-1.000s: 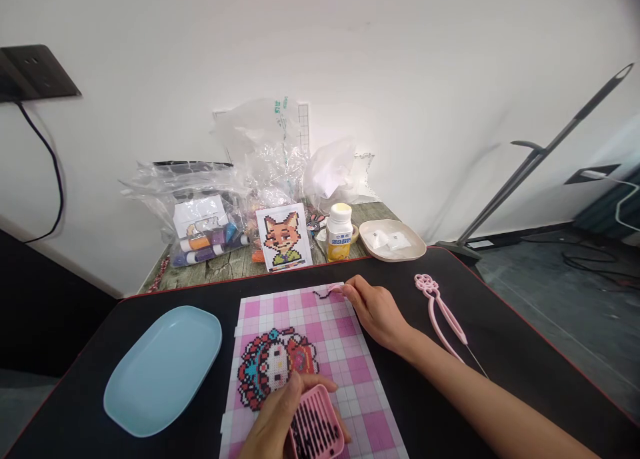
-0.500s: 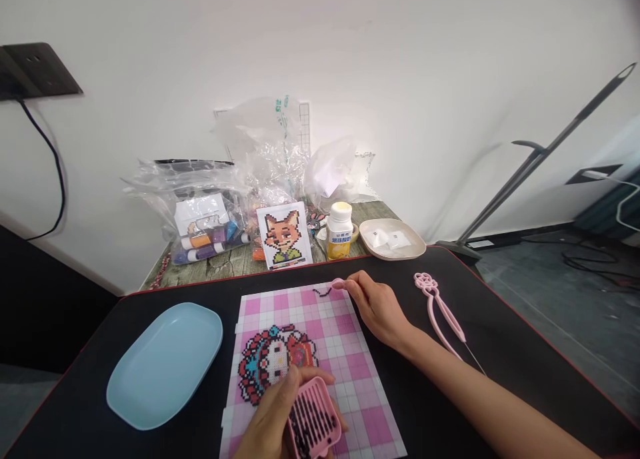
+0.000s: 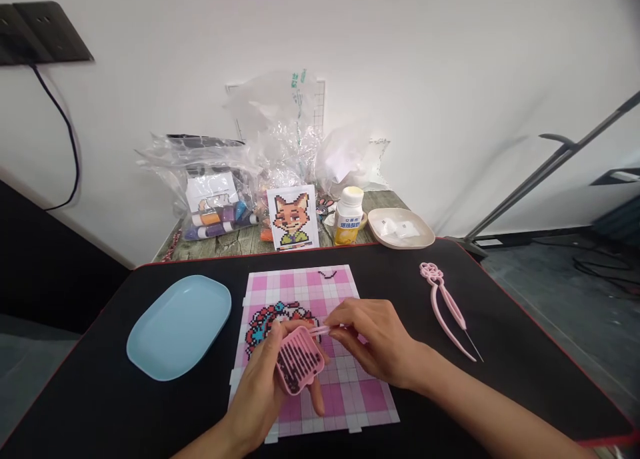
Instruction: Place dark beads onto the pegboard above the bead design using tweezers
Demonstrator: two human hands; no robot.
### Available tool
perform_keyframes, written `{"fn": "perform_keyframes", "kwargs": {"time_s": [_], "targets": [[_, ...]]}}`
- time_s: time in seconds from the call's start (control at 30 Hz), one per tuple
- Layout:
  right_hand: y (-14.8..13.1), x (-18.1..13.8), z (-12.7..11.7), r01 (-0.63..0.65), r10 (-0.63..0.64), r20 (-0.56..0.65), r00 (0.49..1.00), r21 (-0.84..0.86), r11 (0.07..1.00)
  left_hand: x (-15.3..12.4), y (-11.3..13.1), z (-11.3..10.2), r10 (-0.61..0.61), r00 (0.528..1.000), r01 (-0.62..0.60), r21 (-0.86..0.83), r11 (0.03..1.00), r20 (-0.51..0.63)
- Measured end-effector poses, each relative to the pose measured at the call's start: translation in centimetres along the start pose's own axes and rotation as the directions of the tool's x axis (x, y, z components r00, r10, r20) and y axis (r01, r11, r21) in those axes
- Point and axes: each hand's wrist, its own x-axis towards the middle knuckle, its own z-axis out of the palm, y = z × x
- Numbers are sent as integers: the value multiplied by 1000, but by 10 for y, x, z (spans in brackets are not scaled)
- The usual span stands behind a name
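My left hand [image 3: 265,392] grips a small pink bead tray [image 3: 299,360] with dark beads in its grooves, held tilted above the pink checked pegboard [image 3: 345,386]. My right hand [image 3: 373,342] pinches a thin pink pen-like tool [image 3: 323,330] whose tip reaches the tray's upper right corner. A bead picture of a red, blue and white figure [image 3: 273,316] lies on the board behind the tray, partly hidden by it. A short row of dark beads [image 3: 327,273] sits near the board's far edge.
A light blue oval dish [image 3: 177,326] lies left of the board on the black mat [image 3: 500,379]. Pink tweezers with a needle tip [image 3: 447,307] lie to the right. Behind stand a fox pattern card [image 3: 293,216], a yellow-labelled bottle [image 3: 349,216], a beige plate [image 3: 405,228] and plastic bags of beads [image 3: 215,186].
My right hand has drawn back from the board's far edge to the pink tray. My left hand has lifted the tray higher and forward. The camera has tipped down a little.
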Motion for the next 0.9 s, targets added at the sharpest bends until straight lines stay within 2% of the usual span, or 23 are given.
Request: {"fn": "perform_keyframes", "kwargs": {"time_s": [0.23, 0.5, 0.9], "targets": [[-6, 4, 1, 67, -64, 63, 996, -54, 996, -2, 0, -1, -6, 1000, 6, 23, 1000, -18], [-5, 2, 3, 70, -64, 89, 994, -63, 996, 0, 0, 2, -42, 996, 45, 42, 998, -73], [-4, 2, 5, 47, -43, 77, 996, -52, 998, -2, 4, 4, -75, 997, 76, 62, 995, -22]]}}
